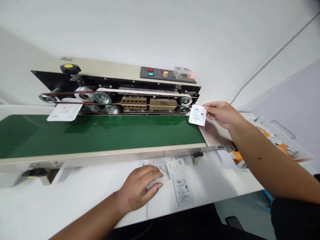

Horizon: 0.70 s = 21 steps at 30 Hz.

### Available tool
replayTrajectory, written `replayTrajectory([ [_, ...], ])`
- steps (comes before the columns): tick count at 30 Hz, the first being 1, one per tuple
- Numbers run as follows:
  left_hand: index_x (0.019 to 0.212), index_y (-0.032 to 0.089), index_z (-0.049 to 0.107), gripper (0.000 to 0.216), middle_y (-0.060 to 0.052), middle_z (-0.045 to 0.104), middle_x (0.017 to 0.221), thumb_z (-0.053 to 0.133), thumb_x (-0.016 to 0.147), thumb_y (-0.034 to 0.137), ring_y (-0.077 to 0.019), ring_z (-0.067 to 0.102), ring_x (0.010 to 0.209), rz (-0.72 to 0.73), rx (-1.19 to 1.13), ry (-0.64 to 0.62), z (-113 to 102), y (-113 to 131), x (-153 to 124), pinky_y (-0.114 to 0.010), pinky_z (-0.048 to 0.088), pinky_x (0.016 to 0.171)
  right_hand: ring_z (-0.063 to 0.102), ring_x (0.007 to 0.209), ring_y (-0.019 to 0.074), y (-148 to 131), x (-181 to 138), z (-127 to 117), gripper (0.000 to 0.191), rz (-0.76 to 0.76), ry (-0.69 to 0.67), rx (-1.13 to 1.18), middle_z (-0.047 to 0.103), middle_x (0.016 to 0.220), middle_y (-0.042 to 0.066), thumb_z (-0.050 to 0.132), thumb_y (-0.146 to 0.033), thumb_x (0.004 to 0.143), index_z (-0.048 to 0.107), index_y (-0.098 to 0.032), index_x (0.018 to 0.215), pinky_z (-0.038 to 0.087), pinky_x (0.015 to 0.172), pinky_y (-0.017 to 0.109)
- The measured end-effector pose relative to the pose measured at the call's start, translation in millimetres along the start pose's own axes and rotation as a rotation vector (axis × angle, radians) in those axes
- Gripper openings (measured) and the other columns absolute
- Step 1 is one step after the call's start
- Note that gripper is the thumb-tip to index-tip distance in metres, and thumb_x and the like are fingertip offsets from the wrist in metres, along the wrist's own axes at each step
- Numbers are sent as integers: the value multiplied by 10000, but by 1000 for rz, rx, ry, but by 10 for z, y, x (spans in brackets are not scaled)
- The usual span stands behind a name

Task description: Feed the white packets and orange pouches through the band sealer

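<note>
Between its thumb and fingers my right hand [218, 113] pinches a small white printed sachet [197, 115]. The sachet hangs at the right end of the band sealing machine [160, 75], by its end rollers. Over the white table my left hand [141, 186] is held with thumb and fingers apart, and nothing is in it. Close to its fingertips lie several sachets; one printed sachet [183, 191] lies nearest the table's front edge, another [175, 167] overlaps behind it. Far left, a white pouch [65, 111] is at the machine's belts above the green conveyor [107, 133].
The machine carries a control panel [157, 74] with red and green buttons and a lit red light. Exposed pulleys [102, 97] and belts run along its front. Black clamp knobs [198, 155] sit below the conveyor. At right stands a white bin [300, 155] with orange and white packets.
</note>
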State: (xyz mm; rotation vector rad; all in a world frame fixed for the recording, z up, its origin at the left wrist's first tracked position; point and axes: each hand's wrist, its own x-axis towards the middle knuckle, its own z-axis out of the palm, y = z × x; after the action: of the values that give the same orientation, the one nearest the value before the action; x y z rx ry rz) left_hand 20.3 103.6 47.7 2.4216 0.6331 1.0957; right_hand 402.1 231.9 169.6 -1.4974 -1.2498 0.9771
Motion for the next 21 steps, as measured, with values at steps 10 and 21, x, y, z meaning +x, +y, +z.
replayTrajectory([
  [10,1079,183,649,133,-63,729,932,595,959,166,-192,690,827,22,-4,-8,21,27,13,-311,588,725,503,542,75,73,74,-2,275,88,-54,63,688,729,88,891,-304,733,776,-110,890,362,411,193],
  [21,1096,188,640,148,-62,717,923,590,959,171,-190,680,816,-36,15,-44,40,-78,-3,-301,571,706,545,550,98,-91,314,124,260,-33,95,-32,652,729,54,864,-357,770,700,-163,826,360,408,203],
])
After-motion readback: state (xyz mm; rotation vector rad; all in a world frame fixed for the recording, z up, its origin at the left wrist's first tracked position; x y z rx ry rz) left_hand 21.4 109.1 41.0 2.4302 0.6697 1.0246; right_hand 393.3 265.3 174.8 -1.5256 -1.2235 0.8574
